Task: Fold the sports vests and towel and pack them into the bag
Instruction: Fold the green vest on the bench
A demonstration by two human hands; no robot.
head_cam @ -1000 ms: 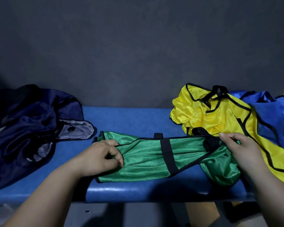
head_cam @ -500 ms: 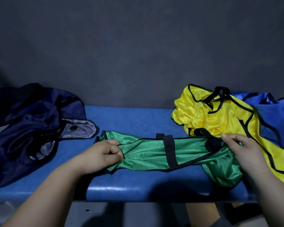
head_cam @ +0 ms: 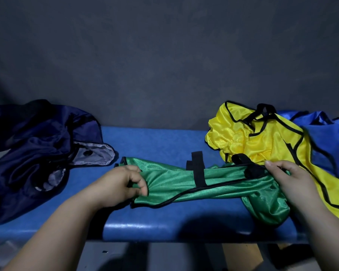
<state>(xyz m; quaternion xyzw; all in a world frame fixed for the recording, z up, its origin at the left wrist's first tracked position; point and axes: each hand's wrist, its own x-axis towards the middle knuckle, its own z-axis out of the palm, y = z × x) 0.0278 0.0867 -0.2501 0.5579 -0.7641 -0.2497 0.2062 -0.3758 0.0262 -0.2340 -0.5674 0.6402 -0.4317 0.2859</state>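
Green vest (head_cam: 219, 182) — both ends in hand grips, left hand (head_cam: 123, 182), right hand (head_cam: 290, 177).

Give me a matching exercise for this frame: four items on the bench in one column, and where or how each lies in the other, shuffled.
1. green vest
2. yellow vest
3. blue vest
4. navy bag

A. left end of the bench
B. farthest right
C. gripped by the left hand and right hand
D. bunched, just behind the right hand

Pairs: 1-C, 2-D, 3-B, 4-A
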